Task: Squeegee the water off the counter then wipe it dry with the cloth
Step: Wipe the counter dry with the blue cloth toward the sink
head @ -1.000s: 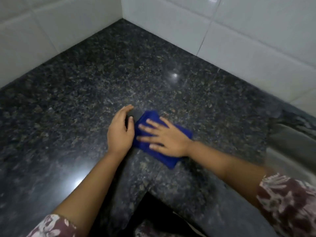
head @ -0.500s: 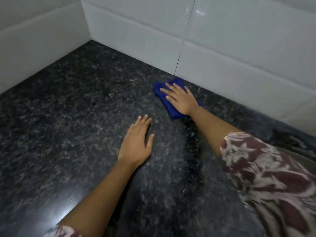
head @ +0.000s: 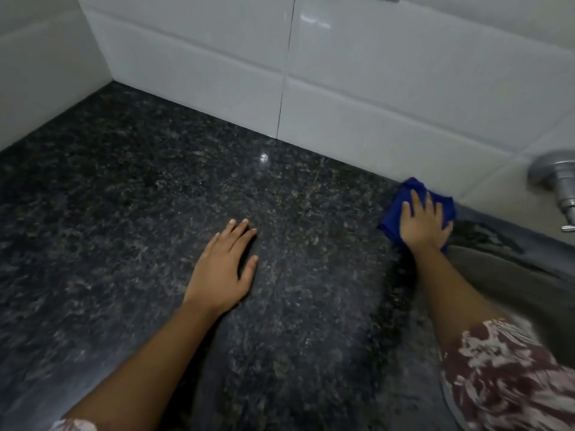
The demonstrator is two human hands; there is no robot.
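A dark speckled granite counter (head: 130, 213) fills the view. A folded blue cloth (head: 393, 209) lies on it at the right, close to the tiled back wall. My right hand (head: 423, 223) presses flat on the cloth with its fingers spread toward the wall. My left hand (head: 222, 269) rests palm down on the bare counter in the middle, fingers together, holding nothing. No squeegee is in view.
White wall tiles (head: 357, 88) border the counter at the back and left, meeting in a corner at upper left. A chrome tap fitting (head: 557, 181) sticks out of the wall at far right. A grey sink basin (head: 510, 275) lies below it, next to the cloth.
My right hand has slid the blue cloth from the counter's middle out to the back wall, then rightward toward the sink. My left hand stayed flat on the counter.
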